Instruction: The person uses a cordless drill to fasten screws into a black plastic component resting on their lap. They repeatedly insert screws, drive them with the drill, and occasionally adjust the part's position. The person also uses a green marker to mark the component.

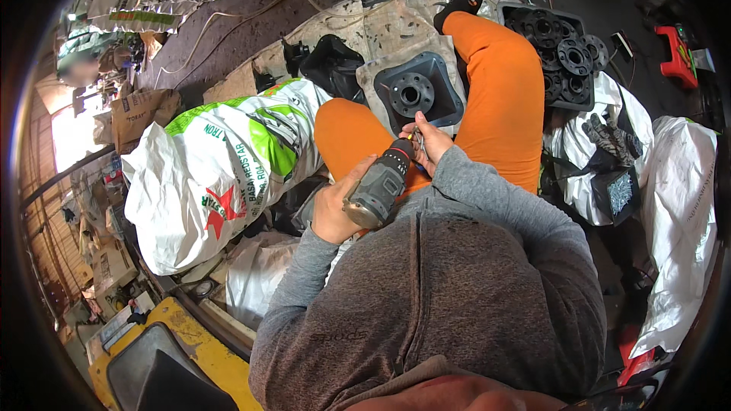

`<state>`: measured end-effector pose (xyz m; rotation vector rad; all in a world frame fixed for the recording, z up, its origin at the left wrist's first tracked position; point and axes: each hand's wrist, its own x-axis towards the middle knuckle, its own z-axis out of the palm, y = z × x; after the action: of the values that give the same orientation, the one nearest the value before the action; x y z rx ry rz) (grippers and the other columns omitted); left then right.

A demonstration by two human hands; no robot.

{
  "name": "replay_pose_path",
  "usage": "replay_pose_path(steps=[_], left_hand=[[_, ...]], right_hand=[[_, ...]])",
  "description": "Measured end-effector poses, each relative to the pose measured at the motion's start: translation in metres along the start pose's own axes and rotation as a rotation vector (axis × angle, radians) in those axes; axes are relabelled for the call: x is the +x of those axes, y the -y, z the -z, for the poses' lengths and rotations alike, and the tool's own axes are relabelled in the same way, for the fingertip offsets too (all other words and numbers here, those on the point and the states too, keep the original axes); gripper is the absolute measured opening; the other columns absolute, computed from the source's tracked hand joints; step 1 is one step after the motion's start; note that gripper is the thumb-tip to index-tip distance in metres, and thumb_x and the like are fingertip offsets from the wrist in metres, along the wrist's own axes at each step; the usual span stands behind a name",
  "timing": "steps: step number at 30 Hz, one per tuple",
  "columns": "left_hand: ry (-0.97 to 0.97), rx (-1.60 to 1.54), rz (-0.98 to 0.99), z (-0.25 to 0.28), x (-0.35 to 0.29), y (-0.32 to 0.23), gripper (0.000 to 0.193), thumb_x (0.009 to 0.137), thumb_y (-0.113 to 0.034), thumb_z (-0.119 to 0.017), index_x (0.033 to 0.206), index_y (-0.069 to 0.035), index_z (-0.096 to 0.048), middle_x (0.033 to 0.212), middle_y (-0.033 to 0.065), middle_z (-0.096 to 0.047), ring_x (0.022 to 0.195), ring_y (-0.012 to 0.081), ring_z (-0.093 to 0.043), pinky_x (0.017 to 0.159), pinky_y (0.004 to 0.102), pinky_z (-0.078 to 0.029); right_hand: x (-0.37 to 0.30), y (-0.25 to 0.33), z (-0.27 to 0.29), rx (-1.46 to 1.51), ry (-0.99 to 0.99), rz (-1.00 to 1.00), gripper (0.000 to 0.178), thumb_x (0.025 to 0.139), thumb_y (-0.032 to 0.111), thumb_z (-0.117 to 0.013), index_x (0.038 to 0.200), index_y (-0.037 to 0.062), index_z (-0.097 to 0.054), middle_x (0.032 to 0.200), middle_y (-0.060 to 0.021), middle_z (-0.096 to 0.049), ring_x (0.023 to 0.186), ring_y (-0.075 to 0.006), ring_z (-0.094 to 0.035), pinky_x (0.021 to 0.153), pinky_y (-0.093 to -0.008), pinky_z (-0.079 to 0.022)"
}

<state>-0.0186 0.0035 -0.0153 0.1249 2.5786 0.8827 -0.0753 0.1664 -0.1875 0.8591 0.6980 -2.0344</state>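
My left hand (339, 205) is wrapped round a dark grey cordless drill (378, 187), held in front of my belly with its chuck pointing up and to the right. The fingers of my right hand (432, 143) pinch a thin metal piece (419, 139) at the drill's tip; its kind is too small to tell. Just beyond my hands, between my orange-clad legs, a square black plastic part (444, 90) with a round flange (406, 96) in its middle lies on a pale sack sheet.
A black crate (505, 12) of round flanges stands beyond my right leg. A black box of screws (620, 193) and patterned gloves (611, 139) rest on white sacks to the right. A stuffed white-and-green sack (179, 190) lies left. A red tool (675, 56) is far right.
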Motion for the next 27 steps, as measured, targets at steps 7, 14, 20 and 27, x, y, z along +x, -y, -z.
replay_pose_path(steps=[7,14,20,27], left_hand=[[-0.085,-0.047,-0.023,-0.004,0.010,0.020,0.059,0.072,-0.011,-0.074,0.127,-0.005,-0.054,0.119,0.0152,-0.064,0.103,0.0268,-0.066,0.087,0.0329,-0.052],[-0.124,-0.056,-0.039,-0.014,0.012,0.036,0.053,0.071,-0.010,-0.073,0.121,-0.001,-0.058,0.119,0.0158,-0.063,0.107,0.0268,-0.064,0.092,0.0341,-0.049],[-0.097,-0.215,0.106,-0.004,0.026,0.034,0.051,0.074,-0.013,-0.072,0.121,-0.002,-0.058,0.116,0.0159,-0.065,0.104,0.0290,-0.065,0.090,0.0338,-0.050],[0.010,-0.032,0.088,0.021,0.052,0.042,0.043,0.071,-0.009,-0.074,0.110,0.000,-0.062,0.102,0.0160,-0.067,0.091,0.0286,-0.066,0.083,0.0359,-0.051]], right_hand=[[0.022,0.003,0.008,0.141,0.114,-0.190,0.038,0.096,0.044,-0.053,0.104,0.0065,-0.054,0.061,0.0056,-0.042,0.050,-0.0047,-0.038,0.048,-0.0189,-0.036],[0.030,-0.001,0.009,0.375,0.233,-0.270,0.039,0.096,0.040,-0.054,0.113,0.0058,-0.053,0.060,0.0063,-0.043,0.051,-0.0044,-0.038,0.049,-0.0188,-0.036],[0.033,0.001,0.023,0.156,0.177,-0.221,0.048,0.097,0.039,-0.053,0.130,0.0045,-0.048,0.067,0.0056,-0.043,0.056,-0.0042,-0.037,0.053,-0.0187,-0.037],[0.039,0.005,0.038,-0.069,-0.256,0.227,0.032,0.101,0.021,-0.044,0.129,0.0075,-0.052,0.071,0.0058,-0.040,0.053,-0.0036,-0.034,0.045,-0.0199,-0.033]])
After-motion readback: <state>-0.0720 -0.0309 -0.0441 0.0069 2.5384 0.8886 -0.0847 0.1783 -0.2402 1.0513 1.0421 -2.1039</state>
